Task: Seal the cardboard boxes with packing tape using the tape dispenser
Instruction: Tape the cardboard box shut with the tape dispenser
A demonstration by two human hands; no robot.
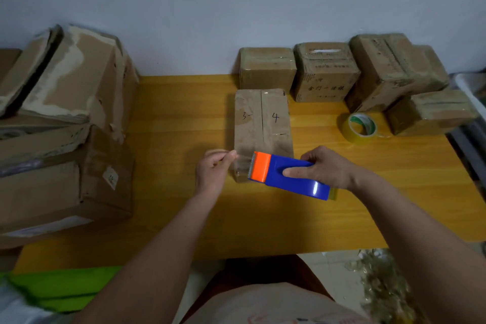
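Observation:
A small cardboard box (263,118) marked "3" and "4" lies in the middle of the yellow table (178,139), its top seam running away from me. My right hand (326,166) grips a blue tape dispenser (292,176) with an orange cutter head, held over the box's near end. My left hand (214,171) pinches the free end of the clear tape (240,163), which is stretched between my fingers and the dispenser's cutter.
Several taped boxes (326,71) stand along the wall at the back right. A loose roll of yellowish tape (359,127) lies in front of them. Large worn cartons (65,123) are piled at the left. A green object (63,287) sits at the near left edge.

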